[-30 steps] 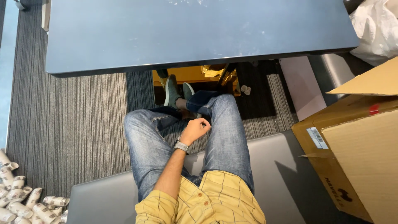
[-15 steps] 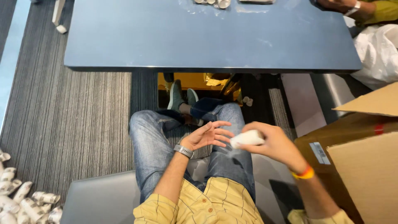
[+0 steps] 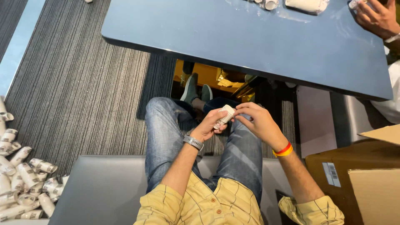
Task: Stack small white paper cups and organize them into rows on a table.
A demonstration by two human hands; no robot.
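A small white ribbed roll (image 3: 225, 116) sits between both hands above the person's lap, just in front of the knees. The left hand (image 3: 209, 125) grips its lower end with curled fingers, a grey watch (image 3: 193, 142) on that wrist. The right hand (image 3: 257, 119) pinches the upper end with its fingertips; a red and yellow band (image 3: 284, 150) circles that wrist. The person sits on a grey bench (image 3: 104, 187) in blue jeans and a yellow checked shirt. Ahead is a blue desk (image 3: 233, 37), where another person's hand (image 3: 377, 16) rests at the far right corner. A heap of similar white rolls (image 3: 21, 183) lies on the carpet to the left, and a cardboard box (image 3: 358, 179) stands to the right.
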